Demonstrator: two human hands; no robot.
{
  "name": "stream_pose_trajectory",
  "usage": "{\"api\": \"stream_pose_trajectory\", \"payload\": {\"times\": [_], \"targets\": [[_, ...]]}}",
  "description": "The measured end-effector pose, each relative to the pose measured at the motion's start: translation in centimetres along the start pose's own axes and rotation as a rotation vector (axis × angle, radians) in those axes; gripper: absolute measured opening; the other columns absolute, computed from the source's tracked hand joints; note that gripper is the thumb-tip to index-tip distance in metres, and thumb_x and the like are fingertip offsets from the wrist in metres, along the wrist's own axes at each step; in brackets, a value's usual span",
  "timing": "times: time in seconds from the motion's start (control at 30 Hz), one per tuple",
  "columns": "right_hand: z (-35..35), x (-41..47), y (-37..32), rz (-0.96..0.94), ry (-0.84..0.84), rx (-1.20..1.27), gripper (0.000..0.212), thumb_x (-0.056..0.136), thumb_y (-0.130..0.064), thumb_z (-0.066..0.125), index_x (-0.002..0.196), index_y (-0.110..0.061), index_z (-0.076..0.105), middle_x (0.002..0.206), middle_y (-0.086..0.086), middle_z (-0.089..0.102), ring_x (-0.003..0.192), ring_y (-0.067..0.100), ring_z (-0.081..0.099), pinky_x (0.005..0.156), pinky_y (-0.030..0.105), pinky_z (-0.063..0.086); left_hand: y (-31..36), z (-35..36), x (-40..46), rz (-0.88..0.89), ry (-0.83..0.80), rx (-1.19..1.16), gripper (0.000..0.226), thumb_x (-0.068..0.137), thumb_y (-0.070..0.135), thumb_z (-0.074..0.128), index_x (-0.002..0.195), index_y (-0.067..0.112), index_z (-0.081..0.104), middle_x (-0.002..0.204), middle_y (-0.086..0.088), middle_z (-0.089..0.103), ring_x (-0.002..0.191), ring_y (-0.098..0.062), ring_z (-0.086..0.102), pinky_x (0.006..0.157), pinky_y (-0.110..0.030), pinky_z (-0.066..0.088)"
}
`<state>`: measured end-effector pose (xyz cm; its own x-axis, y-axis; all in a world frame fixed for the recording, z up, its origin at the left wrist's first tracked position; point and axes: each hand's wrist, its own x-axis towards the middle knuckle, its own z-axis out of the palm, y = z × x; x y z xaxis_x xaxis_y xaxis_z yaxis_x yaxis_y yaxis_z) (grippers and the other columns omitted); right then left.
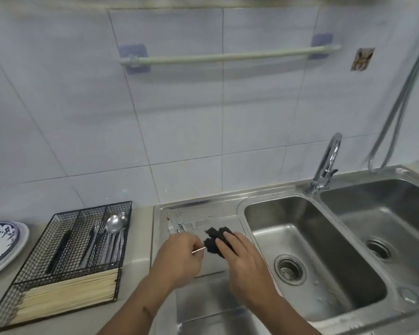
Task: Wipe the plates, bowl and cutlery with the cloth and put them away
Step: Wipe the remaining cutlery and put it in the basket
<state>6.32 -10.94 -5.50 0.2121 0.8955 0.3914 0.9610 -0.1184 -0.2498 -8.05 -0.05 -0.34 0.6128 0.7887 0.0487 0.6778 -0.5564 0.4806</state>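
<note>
While the left hand (179, 255) pinches the thin metal handle of a cutlery piece (199, 250) between thumb and fingers, the right hand (237, 255) closes the dark cloth (217, 239) around the other end, so the working end is hidden and its type cannot be told. Both hands sit low in the centre of the head view, over the steel drainboard (196, 267) just left of the double sink (310, 257).

Handling, as a judgement: the cutlery piece is light, stiff and narrow, and may be wet and slippery; hold it at the handle end with a firm pinch and draw it through the cloth. The cloth is soft and limp, and conforms only where the fingers press it, so keep it wrapped fully round the metal.

Hand pose: both forearms enter from the bottom edge and converge. The left hand is curled with knuckles upward. The right hand lies palm-down over the cloth, fingers extended toward the upper left of the frame.

Storage sits at lower left on the table: a black wire caddy (15, 308) with spoons (114, 224) and other cutlery in its upper compartments and chopsticks (68, 293) across its front compartment. Stacked plates (22, 240), the upper one blue-patterned, rest at the left edge, just beside the caddy. No bowl is visible.

More metal items (180, 226) lie on the drainboard just above the hands; they are too blurred to identify.
</note>
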Motion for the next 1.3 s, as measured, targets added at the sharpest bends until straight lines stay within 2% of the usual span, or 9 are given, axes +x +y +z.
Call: {"api": "stream_pose_trajectory", "payload": {"times": [0.13, 0.27, 0.5, 0.7, 0.8, 0.9, 1.03, 1.2, 1.3], "targets": [[-1.6, -0.2, -0.3, 0.123, 0.005, 0.032, 0.069, 0.056, 0.002, 0.072, 0.121, -0.018, 0.063, 0.118, 0.001, 0.062, 0.106, 0.023, 0.057, 0.086, 0.037, 0.055, 0.1, -0.7, -1.3, 0.058, 0.008, 0.013, 0.014, 0.092, 0.031, 0.061, 0.093, 0.027, 0.075, 0.09, 0.011, 0.068, 0.083, -0.01, 0.061, 0.077, -0.028, 0.052], [-2.5, -0.7, -1.5, 0.022, 0.043, -0.038, 0.062, 0.061, 0.002, 0.063, 0.12, -0.016, 0.064, 0.118, 0.002, 0.062, 0.105, 0.025, 0.057, 0.086, 0.034, 0.054, 0.2, -1.4, -1.8, 0.108, 0.027, -0.028, 0.015, 0.093, 0.031, 0.061, 0.098, 0.027, 0.075, 0.095, 0.011, 0.068, 0.088, -0.009, 0.061, 0.082, -0.03, 0.053], [-5.2, -0.9, -0.4, 0.336, 0.103, -0.027, 0.056, 0.074, 0.001, 0.055, 0.122, -0.028, 0.061, 0.112, -0.005, 0.06, 0.094, 0.021, 0.053, 0.07, 0.027, 0.045, -0.8, -1.3, -3.0, 0.033, -0.045, -0.075, 0.02, 0.093, 0.022, 0.058, 0.103, 0.028, 0.075, 0.096, 0.006, 0.069, 0.088, -0.016, 0.063, 0.08, -0.03, 0.053], [-4.8, -0.7, -3.9, 0.12, 0.12, -0.007, 0.057, 0.066, 0.003, 0.062, 0.117, -0.022, 0.065, 0.113, -0.003, 0.061, 0.097, 0.02, 0.055, 0.079, 0.03, 0.053, -0.5, -0.7, -3.1, 0.067, -0.023, -0.091, 0.027, 0.1, 0.023, 0.051, 0.116, 0.028, 0.072, 0.108, 0.011, 0.06, 0.1, -0.009, 0.056, 0.09, -0.027, 0.049], [-3.7, -0.8, -3.8, 0.161, 0.075, -0.039, 0.058, 0.063, 0.002, 0.065, 0.114, -0.027, 0.065, 0.111, -0.007, 0.059, 0.098, 0.018, 0.055, 0.077, 0.026, 0.052, -0.4, -1.3, -2.9, 0.03, -0.054, -0.082, 0.029, 0.096, 0.019, 0.05, 0.109, 0.028, 0.074, 0.112, 0.009, 0.065, 0.102, -0.012, 0.06, 0.091, -0.031, 0.051], [-3.9, -0.7, -3.6, 0.209, 0.102, 0.015, 0.065, 0.058, 0.006, 0.067, 0.116, -0.022, 0.063, 0.111, -0.005, 0.06, 0.096, 0.021, 0.057, 0.073, 0.028, 0.054, -1.0, -1.6, -3.1, -0.015, -0.121, -0.106, 0.033, 0.093, 0.015, 0.048, 0.106, 0.025, 0.076, 0.105, 0.004, 0.069, 0.084, -0.014, 0.062, 0.075, -0.026, 0.051], [-3.9, -0.3, -4.9, 0.056, 0.128, -0.007, 0.061, 0.066, 0.005, 0.061, 0.122, -0.018, 0.061, 0.119, -0.002, 0.058, 0.105, 0.02, 0.053, 0.082, 0.028, 0.053, -1.0, -1.8, -3.0, -0.041, -0.156, -0.277, 0.03, 0.094, 0.013, 0.049, 0.101, 0.023, 0.077, 0.078, 0.009, 0.064, 0.059, -0.006, 0.051, 0.052, -0.017, 0.037], [-3.6, -0.4, -4.3, 0.138, 0.093, -0.007, 0.063, 0.06, 0.006, 0.067, 0.117, -0.019, 0.064, 0.113, -0.002, 0.06, 0.098, 0.021, 0.056, 0.074, 0.031, 0.056, -1.1, -1.7, -3.0, -0.12, -0.183, -0.425, 0.016, 0.097, 0.026, 0.06, 0.092, 0.024, 0.075, 0.07, 0.013, 0.059, 0.065, -0.003, 0.054, 0.063, -0.019, 0.04], [-3.6, -0.2, -4.4, 0.043, 0.077, -0.054, 0.059, 0.065, 0.004, 0.064, 0.12, -0.017, 0.063, 0.116, -0.001, 0.061, 0.101, 0.02, 0.055, 0.079, 0.029, 0.054, -1.3, -1.7, -3.1, -0.194, -0.237, -0.575, 0.018, 0.098, 0.022, 0.059, 0.092, 0.022, 0.076, 0.072, 0.007, 0.063, 0.071, -0.007, 0.058, 0.067, -0.02, 0.046]]}}
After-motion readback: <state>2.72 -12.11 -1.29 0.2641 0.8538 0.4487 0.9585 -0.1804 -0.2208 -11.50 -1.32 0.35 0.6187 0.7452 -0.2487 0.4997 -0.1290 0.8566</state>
